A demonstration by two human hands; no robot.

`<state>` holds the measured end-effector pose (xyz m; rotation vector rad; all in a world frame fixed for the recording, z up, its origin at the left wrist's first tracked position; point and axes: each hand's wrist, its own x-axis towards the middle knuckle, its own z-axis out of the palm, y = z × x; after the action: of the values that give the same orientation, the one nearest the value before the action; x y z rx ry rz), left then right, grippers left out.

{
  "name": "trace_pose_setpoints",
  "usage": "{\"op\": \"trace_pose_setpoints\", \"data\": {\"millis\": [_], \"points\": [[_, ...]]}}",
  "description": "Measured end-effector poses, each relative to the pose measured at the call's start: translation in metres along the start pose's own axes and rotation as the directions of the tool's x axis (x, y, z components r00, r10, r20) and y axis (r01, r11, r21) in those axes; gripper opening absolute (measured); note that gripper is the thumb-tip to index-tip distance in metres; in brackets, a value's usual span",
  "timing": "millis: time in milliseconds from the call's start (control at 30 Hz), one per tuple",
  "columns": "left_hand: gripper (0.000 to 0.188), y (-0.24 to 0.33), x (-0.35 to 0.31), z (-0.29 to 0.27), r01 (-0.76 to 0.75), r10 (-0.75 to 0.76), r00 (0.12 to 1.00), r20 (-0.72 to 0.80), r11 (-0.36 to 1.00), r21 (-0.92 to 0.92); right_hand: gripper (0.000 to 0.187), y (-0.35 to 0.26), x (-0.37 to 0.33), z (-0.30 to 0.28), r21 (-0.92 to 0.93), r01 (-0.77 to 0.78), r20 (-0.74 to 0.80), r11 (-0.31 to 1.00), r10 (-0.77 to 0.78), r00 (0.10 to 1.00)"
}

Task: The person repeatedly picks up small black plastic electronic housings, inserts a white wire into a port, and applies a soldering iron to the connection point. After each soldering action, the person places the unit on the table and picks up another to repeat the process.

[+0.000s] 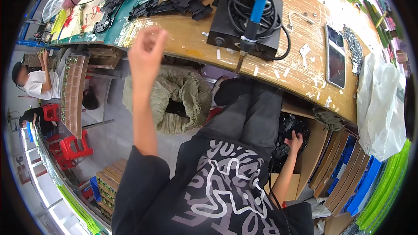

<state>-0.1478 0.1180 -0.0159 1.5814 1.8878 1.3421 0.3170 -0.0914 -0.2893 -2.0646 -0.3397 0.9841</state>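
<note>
My left hand point(148, 52) is raised over the near edge of the workbench point(187, 43), its fingers loosely curled and the thumb apart; I see nothing in it. Behind it, a heap of black plastic parts point(180, 0) lies on the bench. Low at my right side, my right hand point(294, 142) hangs over a cardboard box point(314, 150) with its fingers apart. Small black pieces point(289, 126) fill part of that box beside my leg. No piece shows clearly between the right fingers.
On the bench are a black control box point(222, 26) with a coiled cable, a blue-handled tool point(260, 2), a phone point(335, 56) and white scraps. A white plastic bag point(381, 104) hangs at the right edge. A woven sack point(191, 100) stands below; a person point(45, 80) is far left.
</note>
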Motion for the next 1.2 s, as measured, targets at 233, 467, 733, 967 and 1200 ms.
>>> {"op": "trace_pose_setpoints", "data": {"millis": [233, 467, 733, 967, 1200], "points": [[0.040, -0.044, 0.102, -0.013, -0.621, 0.612, 0.745, 0.264, 0.492, 0.611, 0.039, 0.035, 0.027, -0.029, 0.228, -0.051, -0.045, 0.972, 0.063, 0.997], [0.027, -0.050, 0.110, -0.015, -0.519, 0.425, 0.853, 0.302, 0.646, 0.560, 0.027, -0.198, -0.102, -0.037, 0.283, 0.411, 0.070, 0.867, -0.446, 0.892], [0.022, -0.044, 0.109, -0.017, -0.361, 0.371, 0.926, 0.075, 0.805, 0.471, 0.020, -0.351, -0.036, 0.002, -0.219, 0.896, 0.011, 0.386, -0.918, 0.397], [0.021, -0.031, 0.081, -0.038, -0.299, 0.383, 0.897, -0.221, 0.894, 0.335, 0.013, -0.417, 0.063, 0.043, -0.722, 0.673, 0.181, 0.158, -0.896, 0.405], [0.021, -0.014, 0.016, -0.054, -0.195, 0.123, 0.950, -0.288, 0.952, -0.234, 0.013, -0.420, 0.086, 0.049, -0.808, 0.577, 0.195, 0.118, -0.871, 0.452]]}}
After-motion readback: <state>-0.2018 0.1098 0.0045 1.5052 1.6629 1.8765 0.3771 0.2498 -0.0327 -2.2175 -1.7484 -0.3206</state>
